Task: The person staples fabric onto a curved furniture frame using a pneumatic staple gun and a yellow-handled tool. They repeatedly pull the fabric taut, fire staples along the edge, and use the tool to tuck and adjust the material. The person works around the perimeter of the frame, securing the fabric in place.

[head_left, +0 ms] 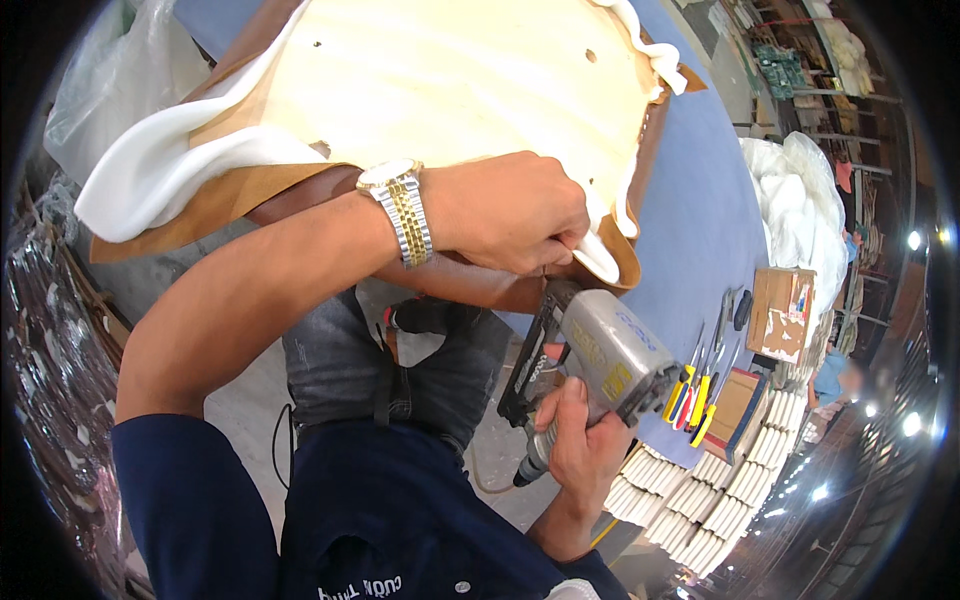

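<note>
A pale wooden panel (pixel 430 80) lies on the blue-topped table, with brown leather (pixel 470 284) and white padding (pixel 140 175) spilling out around its edges. My left hand (pixel 505 210), a two-tone metal watch (pixel 397 190) on its wrist, is closed in a pinch on the leather at the near edge, close to the right corner. In my right hand (pixel 588 445) is a grey and black pneumatic staple gun (pixel 610 350), gripped by its handle. The gun's nose meets the leather edge just beside my left fingertips; the exact contact point is hidden.
On the right of the blue tabletop (pixel 700 200) lie yellow- and red-handled tools (pixel 690 400) and a cardboard box (pixel 782 315). Stacks of cream strips (pixel 720 500) stand below. Clear plastic sheeting (pixel 120 90) is at the far left. An air hose (pixel 485 480) hangs beneath the gun.
</note>
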`<action>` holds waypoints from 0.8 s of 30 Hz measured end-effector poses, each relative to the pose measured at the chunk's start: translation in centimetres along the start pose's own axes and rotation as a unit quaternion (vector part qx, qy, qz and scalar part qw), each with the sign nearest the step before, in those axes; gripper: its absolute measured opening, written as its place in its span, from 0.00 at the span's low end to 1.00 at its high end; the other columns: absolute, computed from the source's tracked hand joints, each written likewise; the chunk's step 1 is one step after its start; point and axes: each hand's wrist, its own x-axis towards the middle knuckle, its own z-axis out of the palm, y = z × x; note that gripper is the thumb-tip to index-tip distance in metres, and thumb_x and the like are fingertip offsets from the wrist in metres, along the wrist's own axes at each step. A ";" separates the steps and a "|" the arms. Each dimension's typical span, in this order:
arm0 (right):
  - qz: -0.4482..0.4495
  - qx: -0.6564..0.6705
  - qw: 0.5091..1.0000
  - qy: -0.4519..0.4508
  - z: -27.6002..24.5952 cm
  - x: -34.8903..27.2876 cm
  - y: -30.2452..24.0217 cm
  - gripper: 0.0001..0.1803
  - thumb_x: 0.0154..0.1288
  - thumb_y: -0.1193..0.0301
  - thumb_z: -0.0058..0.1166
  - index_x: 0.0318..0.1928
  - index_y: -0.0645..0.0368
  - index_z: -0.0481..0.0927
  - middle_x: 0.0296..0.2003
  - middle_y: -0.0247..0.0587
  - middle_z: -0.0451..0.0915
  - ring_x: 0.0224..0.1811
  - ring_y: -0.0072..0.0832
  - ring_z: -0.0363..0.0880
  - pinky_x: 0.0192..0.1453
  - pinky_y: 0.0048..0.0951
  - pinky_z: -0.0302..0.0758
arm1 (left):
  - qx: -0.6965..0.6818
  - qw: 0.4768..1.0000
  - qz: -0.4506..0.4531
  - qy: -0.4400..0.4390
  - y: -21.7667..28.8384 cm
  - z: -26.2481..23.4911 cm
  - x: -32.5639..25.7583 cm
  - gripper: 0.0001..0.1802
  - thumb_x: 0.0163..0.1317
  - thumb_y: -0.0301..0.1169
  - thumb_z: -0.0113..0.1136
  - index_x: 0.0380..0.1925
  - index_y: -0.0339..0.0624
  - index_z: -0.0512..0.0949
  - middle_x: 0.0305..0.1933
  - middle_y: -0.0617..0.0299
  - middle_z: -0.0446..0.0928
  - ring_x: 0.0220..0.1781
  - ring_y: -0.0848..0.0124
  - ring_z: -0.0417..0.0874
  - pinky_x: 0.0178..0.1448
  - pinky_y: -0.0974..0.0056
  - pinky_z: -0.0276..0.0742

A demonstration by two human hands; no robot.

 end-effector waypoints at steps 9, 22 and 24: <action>-0.008 -0.016 1.000 -0.010 0.9 1.6 -0.5 0.14 0.75 0.80 0.51 0.58 0.68 0.73 0.45 0.43 0.85 0.25 0.16 0.75 0.27 0.20 0.72 | 0.020 1.000 0.000 -0.009 -0.4 0.0 0.1 0.07 0.60 0.31 0.68 0.32 0.38 0.86 0.33 0.51 0.84 0.40 0.55 0.85 0.48 0.55 0.80; -0.044 0.084 0.994 -0.056 -3.3 -3.4 4.4 0.23 0.73 0.82 0.51 0.66 0.73 0.69 0.51 0.52 0.84 0.27 0.19 0.78 0.30 0.22 0.77 | 0.016 0.998 -0.056 0.021 0.9 -0.6 -1.5 0.12 0.60 0.39 0.74 0.31 0.41 0.86 0.33 0.60 0.84 0.40 0.61 0.83 0.48 0.59 0.78; -0.049 0.104 0.993 -0.038 -2.5 -3.0 4.1 0.24 0.72 0.83 0.51 0.67 0.73 0.67 0.52 0.53 0.84 0.28 0.19 0.78 0.30 0.22 0.77 | 0.021 0.997 -0.067 0.026 0.9 -0.4 -1.3 0.12 0.60 0.39 0.74 0.29 0.41 0.86 0.32 0.59 0.84 0.38 0.61 0.83 0.46 0.58 0.78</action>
